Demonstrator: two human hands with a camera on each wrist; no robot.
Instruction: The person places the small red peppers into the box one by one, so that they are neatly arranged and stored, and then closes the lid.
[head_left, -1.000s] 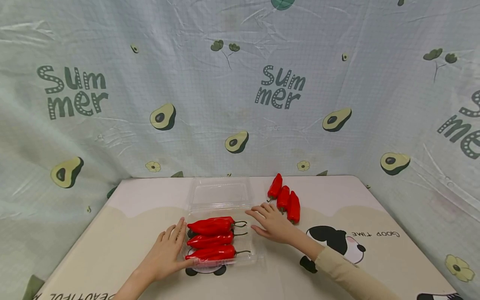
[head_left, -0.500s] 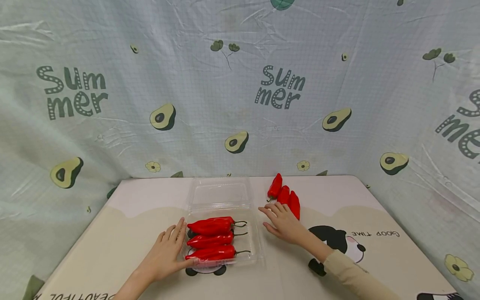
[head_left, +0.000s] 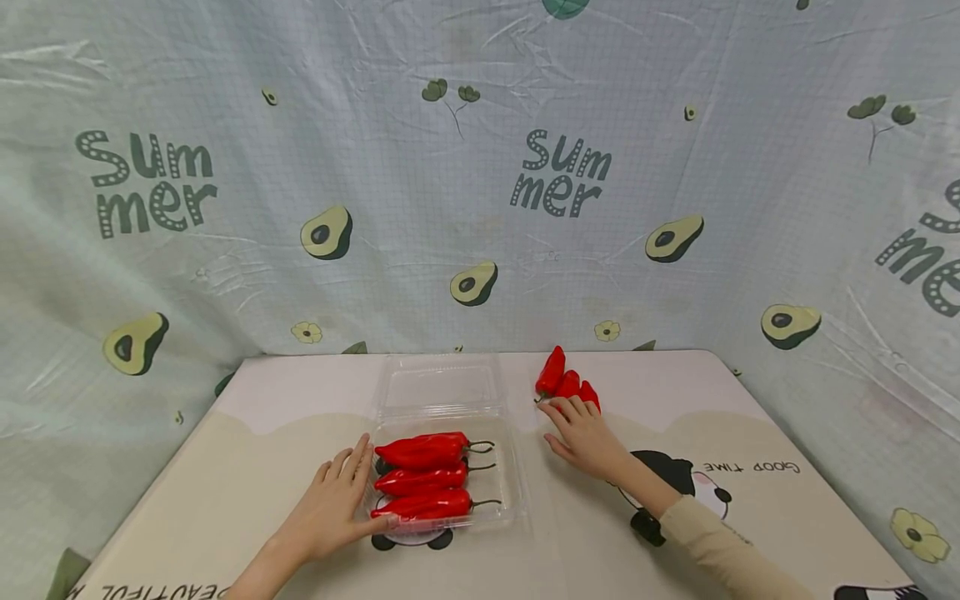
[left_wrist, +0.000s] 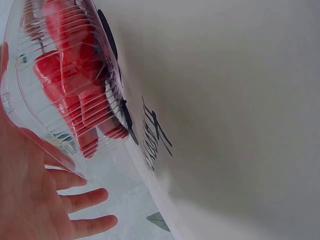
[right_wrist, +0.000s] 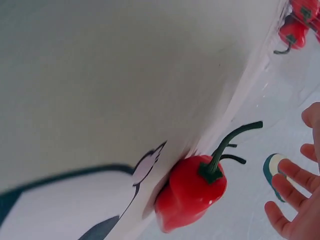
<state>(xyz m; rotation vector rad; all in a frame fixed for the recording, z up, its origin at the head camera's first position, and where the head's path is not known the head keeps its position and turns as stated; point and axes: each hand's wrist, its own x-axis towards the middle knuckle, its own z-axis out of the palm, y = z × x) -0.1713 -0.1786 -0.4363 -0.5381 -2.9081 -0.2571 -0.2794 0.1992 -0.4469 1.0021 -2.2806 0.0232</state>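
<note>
Several red peppers point(head_left: 426, 482) with green stems lie side by side in a clear plastic clamshell box point(head_left: 513, 492), stems toward the right. My left hand point(head_left: 336, 500) rests against the box's left side, fingers extended and thumb at the near corner. In the left wrist view, the box wall point(left_wrist: 30, 112) stands beside my left hand point(left_wrist: 35, 195). My right hand point(head_left: 587, 440) is held by three loose red peppers point(head_left: 551, 372), partly covering two of them. In the right wrist view, my right hand point(right_wrist: 300, 200) has spread fingers, apart from the nearest pepper point(right_wrist: 197, 185).
The box's clear lid point(head_left: 441, 385) lies folded back behind it. A printed cloth point(head_left: 285, 450) with cartoon figures covers the table. A patterned curtain point(head_left: 405, 167) hangs along the back and both sides.
My right hand has moved right and slightly away from me, from the box's right edge to the loose peppers, covering more of them. The left hand and the box have stayed in place.
</note>
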